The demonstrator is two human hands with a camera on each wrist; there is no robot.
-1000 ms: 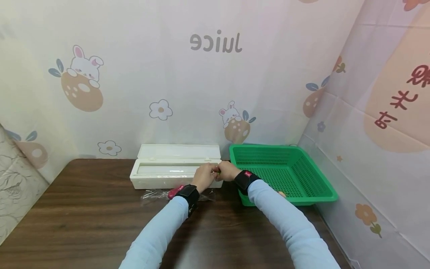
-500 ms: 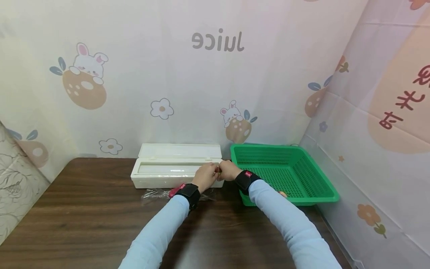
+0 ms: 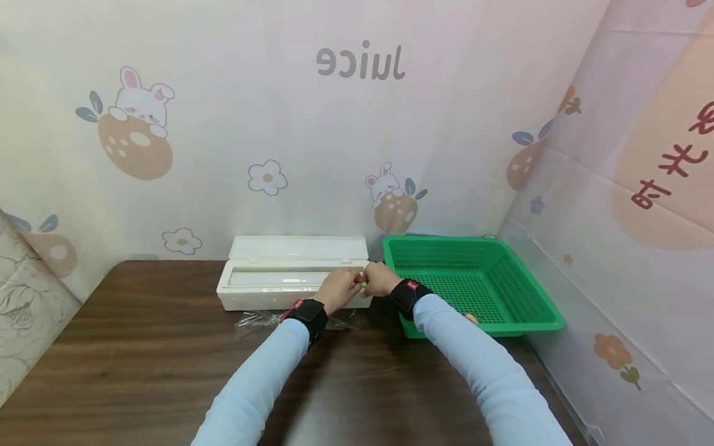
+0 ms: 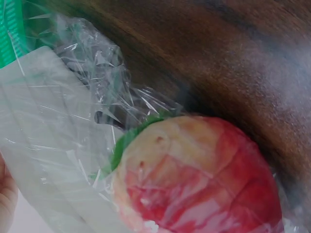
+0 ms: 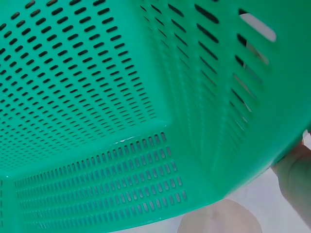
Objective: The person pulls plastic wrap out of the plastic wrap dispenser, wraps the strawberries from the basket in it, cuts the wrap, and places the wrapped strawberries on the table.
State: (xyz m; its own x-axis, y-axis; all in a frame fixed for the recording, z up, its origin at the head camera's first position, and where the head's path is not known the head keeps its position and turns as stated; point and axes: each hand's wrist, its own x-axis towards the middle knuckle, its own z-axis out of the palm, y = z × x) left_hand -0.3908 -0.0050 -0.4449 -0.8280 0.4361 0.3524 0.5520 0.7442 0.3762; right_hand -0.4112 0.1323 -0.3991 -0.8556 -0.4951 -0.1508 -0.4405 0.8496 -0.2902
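Note:
A red and pale-yellow fruit with a green leaf (image 4: 118,151), looking like a peach (image 4: 209,182), lies under clear plastic film (image 4: 102,58) in the left wrist view. Mostly behind my left wrist in the head view, it sits before a white long box (image 3: 268,301) with its lid raised. At the box's right end, my left hand (image 3: 338,290) and right hand (image 3: 380,280) meet, fingers curled. They pinch a small yellow-green piece (image 3: 365,284) between them; its kind is too small to tell. My right hand is beside the basket's near-left wall.
A green perforated basket (image 3: 530,325) stands right of the box, against the side curtain. Partly behind my right sleeve, a small peach-coloured round thing (image 3: 470,318) shows in it. Crumpled film (image 3: 258,319) lies on the dark wooden table (image 3: 139,371) in front of the box.
My left wrist has turned and shifted slightly left, covering most of the red fruit. More of the yellow-green piece shows between my hands. The box and the basket stay in place.

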